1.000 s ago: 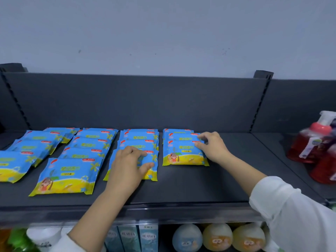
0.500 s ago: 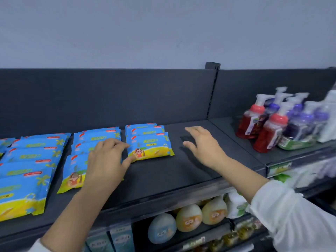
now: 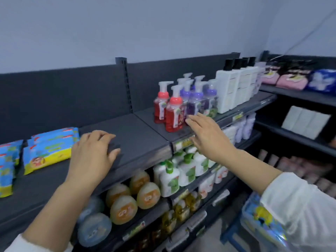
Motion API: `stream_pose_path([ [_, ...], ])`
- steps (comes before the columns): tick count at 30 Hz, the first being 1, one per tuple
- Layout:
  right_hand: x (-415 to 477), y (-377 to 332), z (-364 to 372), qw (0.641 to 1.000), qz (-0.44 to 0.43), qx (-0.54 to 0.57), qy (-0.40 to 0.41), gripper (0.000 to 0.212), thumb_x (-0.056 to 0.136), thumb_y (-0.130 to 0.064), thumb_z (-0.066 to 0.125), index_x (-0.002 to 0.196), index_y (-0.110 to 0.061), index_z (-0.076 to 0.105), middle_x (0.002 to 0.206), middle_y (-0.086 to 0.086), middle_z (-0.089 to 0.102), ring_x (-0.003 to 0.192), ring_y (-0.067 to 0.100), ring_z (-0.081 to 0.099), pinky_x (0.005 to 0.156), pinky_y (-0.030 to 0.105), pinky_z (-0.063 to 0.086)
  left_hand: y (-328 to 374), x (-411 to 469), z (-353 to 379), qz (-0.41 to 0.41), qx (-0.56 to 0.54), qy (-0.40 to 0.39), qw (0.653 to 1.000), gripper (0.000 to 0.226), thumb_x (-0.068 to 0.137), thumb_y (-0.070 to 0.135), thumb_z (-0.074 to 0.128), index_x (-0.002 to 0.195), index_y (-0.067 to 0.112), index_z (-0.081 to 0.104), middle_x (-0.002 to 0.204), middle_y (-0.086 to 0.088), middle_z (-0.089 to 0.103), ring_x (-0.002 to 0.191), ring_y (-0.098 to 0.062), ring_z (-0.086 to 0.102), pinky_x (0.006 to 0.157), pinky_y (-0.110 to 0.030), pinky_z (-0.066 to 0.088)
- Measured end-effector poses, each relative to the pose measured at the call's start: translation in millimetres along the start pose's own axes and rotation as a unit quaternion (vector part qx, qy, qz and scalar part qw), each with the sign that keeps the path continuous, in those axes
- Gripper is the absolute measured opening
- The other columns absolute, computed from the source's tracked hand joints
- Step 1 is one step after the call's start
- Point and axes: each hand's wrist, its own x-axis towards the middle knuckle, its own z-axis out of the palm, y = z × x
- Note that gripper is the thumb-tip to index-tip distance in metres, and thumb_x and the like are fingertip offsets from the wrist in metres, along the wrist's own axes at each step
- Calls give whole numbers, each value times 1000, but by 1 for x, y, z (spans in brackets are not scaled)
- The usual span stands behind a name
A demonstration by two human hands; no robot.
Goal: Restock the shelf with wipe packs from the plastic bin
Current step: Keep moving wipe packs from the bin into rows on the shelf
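Head view: low right, the plastic bin (image 3: 261, 222), blurred, is half hidden by a white sleeve (image 3: 300, 206). The left hand (image 3: 92, 153) rests flat on the dark shelf (image 3: 141, 137), fingers slightly spread, just beside the wipe packs (image 3: 49, 150), which the left edge cuts off. The right hand (image 3: 207, 135) hovers, fingers straight, near pump bottles (image 3: 171, 113). Pale wall (image 3: 127, 24) behind.

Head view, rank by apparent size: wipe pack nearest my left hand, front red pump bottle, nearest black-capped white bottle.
Largest, too close to split: wipe pack and white bottle; the pack sits nearer the camera.
Smallest: red pump bottle.
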Motion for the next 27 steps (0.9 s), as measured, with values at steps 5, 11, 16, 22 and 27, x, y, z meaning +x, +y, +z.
stream_pose_path([
  [5, -92, 110, -8, 996, 73, -17, -49, 60, 83, -19, 67, 136, -5, 45, 142, 15, 44, 134, 36, 38, 108, 52, 34, 132, -3, 30, 54, -59, -29, 996, 39, 86, 38, 62, 122, 24, 57, 122, -1, 54, 114, -28, 47, 87, -44, 42],
  [11, -201, 207, -9, 978, 181, -17, -99, 60, 72, -15, 74, 127, -2, 54, 131, 18, 55, 125, 40, 48, 100, 51, 43, 270, -9, 77, 167, -107, -103, 975, 38, 73, 30, 78, 107, 16, 69, 105, -5, 65, 95, -30, 61, 68, -41, 52],
  [16, -265, 264, -5, 960, 250, -17, -125, 61, 81, -24, 66, 136, -6, 46, 139, 14, 47, 130, 35, 41, 107, 44, 35, 357, -9, 101, 229, -146, -135, 953, 33, 72, 26, 79, 102, 17, 70, 101, -6, 66, 88, -33, 62, 64, -40, 51],
  [22, -309, 305, 16, 930, 330, 6, -160, 62, 88, -33, 60, 141, -10, 38, 143, 9, 40, 134, 29, 35, 113, 38, 28, 425, 11, 150, 293, -219, -164, 916, 32, 80, 24, 71, 110, 18, 66, 108, -3, 62, 97, -30, 56, 81, -42, 48],
  [27, -320, 341, 41, 895, 402, 21, -190, 61, 90, -35, 57, 143, -13, 35, 145, 7, 37, 134, 26, 33, 112, 37, 28, 478, 38, 199, 315, -276, -208, 884, 35, 81, 20, 70, 115, 15, 64, 113, -6, 60, 102, -31, 52, 86, -41, 44],
])
